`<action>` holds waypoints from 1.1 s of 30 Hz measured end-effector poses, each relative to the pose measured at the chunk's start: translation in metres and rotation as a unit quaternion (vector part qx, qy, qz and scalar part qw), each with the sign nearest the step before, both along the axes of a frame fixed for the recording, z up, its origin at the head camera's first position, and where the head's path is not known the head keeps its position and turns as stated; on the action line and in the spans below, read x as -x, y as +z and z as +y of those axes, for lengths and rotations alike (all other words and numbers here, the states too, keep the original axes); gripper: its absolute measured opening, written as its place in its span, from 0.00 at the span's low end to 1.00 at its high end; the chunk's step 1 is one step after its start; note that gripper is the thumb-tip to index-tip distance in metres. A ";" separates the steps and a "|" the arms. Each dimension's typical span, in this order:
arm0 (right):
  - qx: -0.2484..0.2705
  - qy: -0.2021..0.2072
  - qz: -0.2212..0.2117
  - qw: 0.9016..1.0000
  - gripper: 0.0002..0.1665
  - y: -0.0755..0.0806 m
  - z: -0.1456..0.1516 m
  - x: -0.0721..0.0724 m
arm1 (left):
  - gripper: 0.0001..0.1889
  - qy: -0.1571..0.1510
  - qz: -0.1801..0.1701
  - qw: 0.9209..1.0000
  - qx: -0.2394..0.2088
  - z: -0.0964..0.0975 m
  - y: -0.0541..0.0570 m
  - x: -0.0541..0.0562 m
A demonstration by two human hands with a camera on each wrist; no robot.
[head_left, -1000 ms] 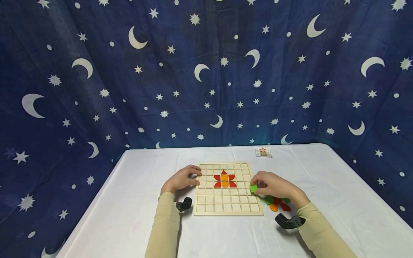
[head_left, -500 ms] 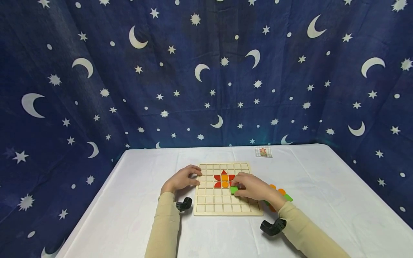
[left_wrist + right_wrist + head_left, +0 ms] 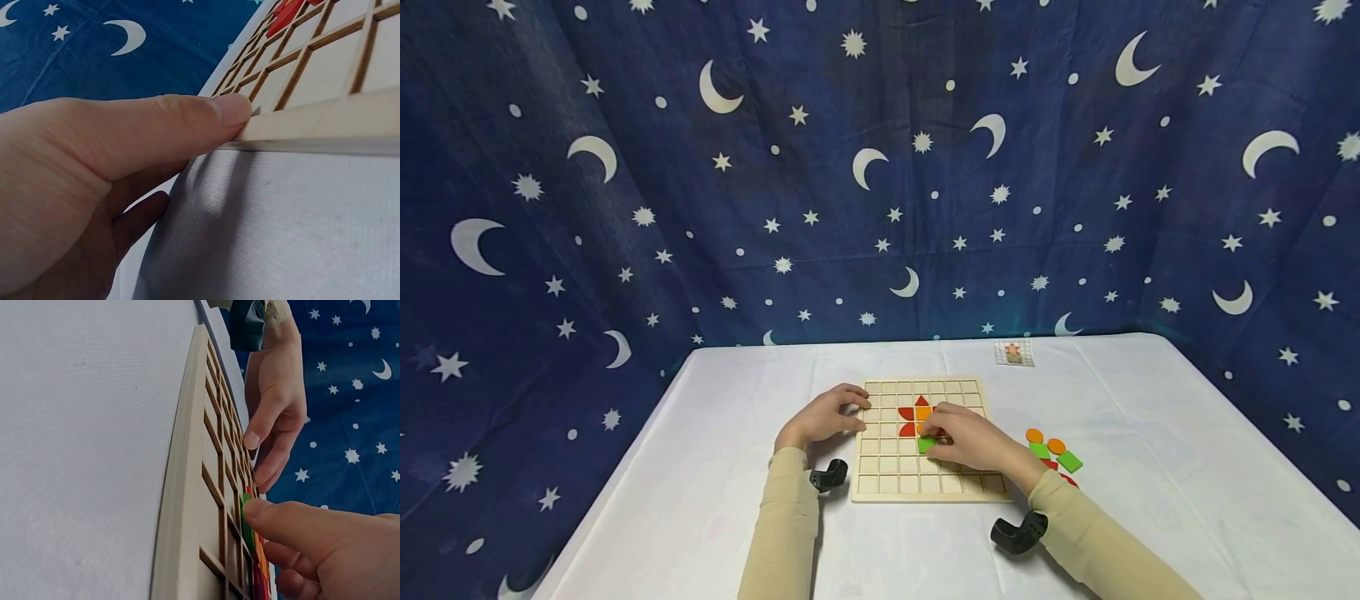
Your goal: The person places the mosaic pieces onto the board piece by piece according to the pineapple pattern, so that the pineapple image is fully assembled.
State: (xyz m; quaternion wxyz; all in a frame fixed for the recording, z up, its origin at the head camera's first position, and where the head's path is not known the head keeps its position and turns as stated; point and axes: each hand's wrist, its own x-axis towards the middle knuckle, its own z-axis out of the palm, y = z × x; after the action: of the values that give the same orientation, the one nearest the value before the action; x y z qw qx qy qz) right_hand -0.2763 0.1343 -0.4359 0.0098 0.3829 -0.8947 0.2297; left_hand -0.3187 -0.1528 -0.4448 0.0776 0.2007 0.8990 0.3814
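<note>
A wooden grid board lies on the table with a red and orange flower-like pattern of tiles in its cells. My right hand pinches a green square tile just below the orange circle of that pattern. In the right wrist view the thumb presses on the green tile's near face, while the other fingertips are partly hidden. My left hand rests against the board's left edge. Its straight thumb touches the frame in the left wrist view.
Loose tiles lie right of the board, among them orange circles, green squares and red pieces partly behind the right forearm. A small card with a printed grid picture lies at the back. A starry curtain hangs behind the table.
My right hand has carried the green tile leftward from the board's right edge to below the orange circle. The left hand has stayed at the board's left edge.
</note>
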 end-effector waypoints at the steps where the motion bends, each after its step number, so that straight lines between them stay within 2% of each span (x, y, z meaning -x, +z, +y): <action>1: -0.002 -0.002 0.000 1.000 0.11 0.000 -0.001 0.000 | 0.18 0.000 -0.001 1.000 -0.001 0.000 0.000 0.000; 7: -0.011 0.000 0.010 1.000 0.07 -0.002 -0.002 0.000 | 0.18 0.004 -0.001 1.000 0.000 0.001 0.000 -0.001; 24: 0.001 0.000 0.003 1.000 0.08 -0.007 -0.002 0.003 | 0.17 0.004 0.000 1.000 0.005 0.001 0.000 0.000; 29: 0.022 -0.006 -0.015 1.000 0.08 -0.003 0.005 0.003 | 0.18 0.002 0.002 1.000 0.004 0.001 0.000 0.000; 33: 0.025 -0.035 -0.028 0.999 0.08 0.006 0.021 0.003 | 0.18 0.003 0.004 1.000 0.008 0.001 0.000 0.000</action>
State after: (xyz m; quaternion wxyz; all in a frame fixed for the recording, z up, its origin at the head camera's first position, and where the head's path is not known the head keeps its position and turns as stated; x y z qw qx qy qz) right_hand -0.2793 0.1551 -0.4297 0.0025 0.3446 -0.9014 0.2622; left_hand -0.3188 -0.1517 -0.4448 0.0745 0.1987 0.9028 0.3740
